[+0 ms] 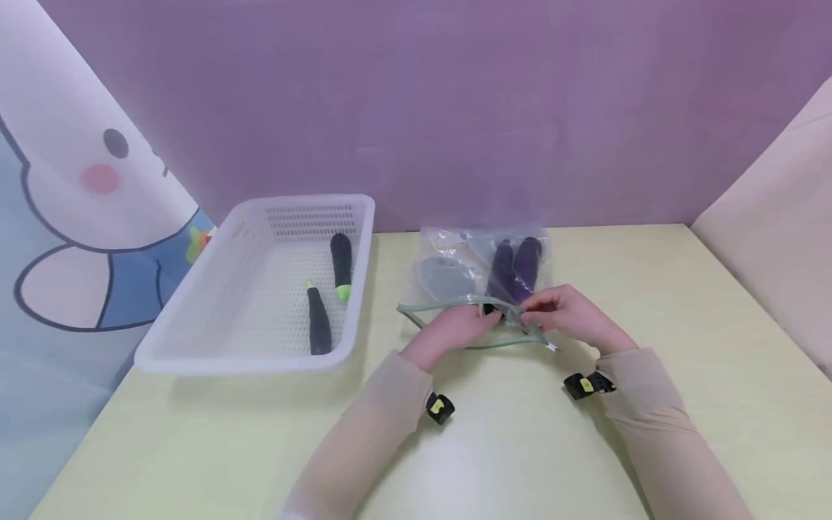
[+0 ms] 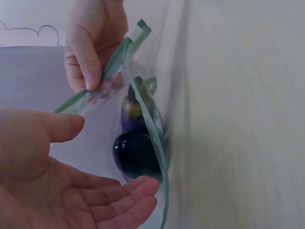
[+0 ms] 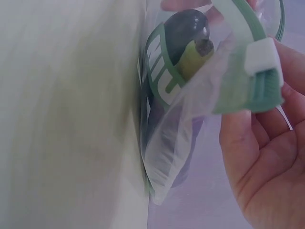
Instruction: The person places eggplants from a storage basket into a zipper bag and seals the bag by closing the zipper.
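Note:
A clear zip bag (image 1: 448, 271) with a green zipper lies flat on the table, its mouth toward me. Inside it are two purple eggplants (image 1: 527, 261), side by side; one turns its dark rounded end (image 2: 137, 155) to the mouth, the other its green stem (image 3: 195, 57). My left hand (image 1: 463, 326) is at the bag's mouth, fingers extended beside that rounded end, thumb apart. With thumb and fingers my right hand (image 1: 568, 315) pinches the bag's upper edge, near the white zipper slider (image 3: 262, 57) at the right corner.
Left of the bag stands a white plastic basket (image 1: 214, 365) with two dark, green-capped eggplants (image 1: 319, 321) in it. A purple backdrop (image 1: 455, 115) rises behind the table (image 1: 494, 448). A cartoon-printed cloth (image 1: 65, 238) hangs at the left, a pale one (image 1: 780, 231) at the right.

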{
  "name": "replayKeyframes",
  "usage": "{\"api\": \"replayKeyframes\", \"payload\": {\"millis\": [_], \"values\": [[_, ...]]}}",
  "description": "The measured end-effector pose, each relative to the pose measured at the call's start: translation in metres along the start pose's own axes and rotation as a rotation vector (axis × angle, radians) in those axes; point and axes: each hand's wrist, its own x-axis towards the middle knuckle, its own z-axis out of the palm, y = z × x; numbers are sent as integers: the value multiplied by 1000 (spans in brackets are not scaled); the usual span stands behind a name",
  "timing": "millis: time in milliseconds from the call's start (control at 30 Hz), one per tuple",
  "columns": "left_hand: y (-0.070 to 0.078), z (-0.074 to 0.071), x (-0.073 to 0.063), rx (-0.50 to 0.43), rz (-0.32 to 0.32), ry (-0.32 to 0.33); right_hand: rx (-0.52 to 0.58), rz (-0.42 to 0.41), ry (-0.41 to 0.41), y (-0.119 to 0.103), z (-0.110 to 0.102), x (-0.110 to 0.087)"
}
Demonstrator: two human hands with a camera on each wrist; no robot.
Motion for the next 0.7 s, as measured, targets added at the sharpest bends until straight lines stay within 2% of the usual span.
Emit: {"api": "replayKeyframes", "payload": {"millis": [100, 267, 400, 533, 700], "values": [[-4, -2, -9, -7, -7, 18, 19, -4, -15, 1, 3, 2], [-2, -10, -19, 41, 68, 44, -11, 11, 11, 1, 2, 0], [2, -20, -27, 95, 103, 54, -18, 14, 20, 0, -1, -2], [7, -33, -39, 87, 102, 60, -19, 14, 19, -1, -2, -2], [8, -49, -56, 74, 141, 104, -22, 13, 23, 0, -2, -1]]}}
